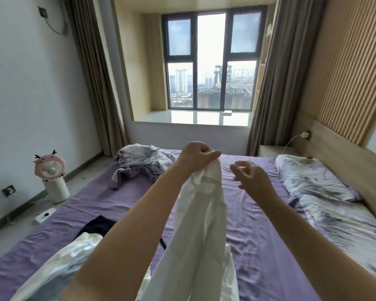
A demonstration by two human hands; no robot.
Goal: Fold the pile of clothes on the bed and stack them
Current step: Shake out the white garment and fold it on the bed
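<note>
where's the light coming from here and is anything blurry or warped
Head view: daylight enters through the window, which is blown out, with glare on its sill; the wide lens bows the curtains and walls outward; the right hand shows motion blur, while the left hand gripping the white garment is sharper.

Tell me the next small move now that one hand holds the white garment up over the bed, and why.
Probably bring the right hand across to pinch the top edge of the white garment beside the left hand. Only the left hand grips it, so the cloth hangs bunched in a narrow column, while the right hand holds nothing, fingers loosely curled. A second grip would let the hands spread it flat over the purple sheet.
</note>
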